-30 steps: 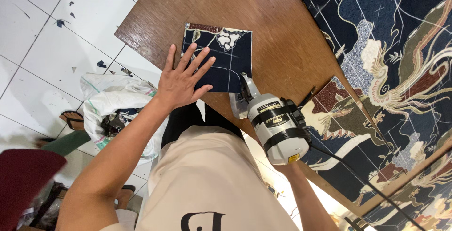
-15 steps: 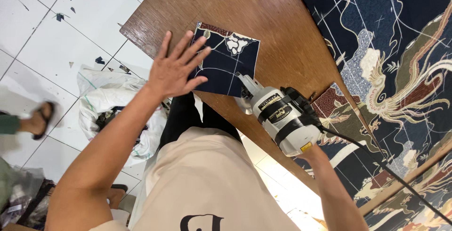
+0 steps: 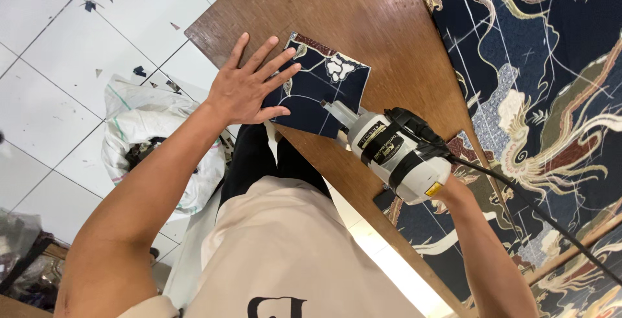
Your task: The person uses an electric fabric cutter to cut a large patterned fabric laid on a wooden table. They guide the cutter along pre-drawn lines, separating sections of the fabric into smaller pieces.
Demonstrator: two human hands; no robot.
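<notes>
My left hand [image 3: 249, 84] lies flat with fingers spread on the near edge of a small dark blue patterned fabric stack [image 3: 327, 88] at the corner of a brown wooden table [image 3: 363, 13]. My right hand [image 3: 453, 191] is mostly hidden behind a white and black electric fabric cutter [image 3: 395, 153], which it grips. The cutter's front end touches the near right edge of the stack. A black cord [image 3: 538, 217] runs from the cutter to the lower right.
A large dark blue cloth with dragon-like patterns [image 3: 544, 78] covers the table's right side. On the white tiled floor [image 3: 58, 52] beside the table stands a white sack [image 3: 155, 130] with scraps in it. Small fabric bits lie scattered on the tiles.
The view has shifted, so table and stack sit further right. My left hand stays flat on the stack. The cutter has moved closer to the stack's edge. A foot at the left is gone.
</notes>
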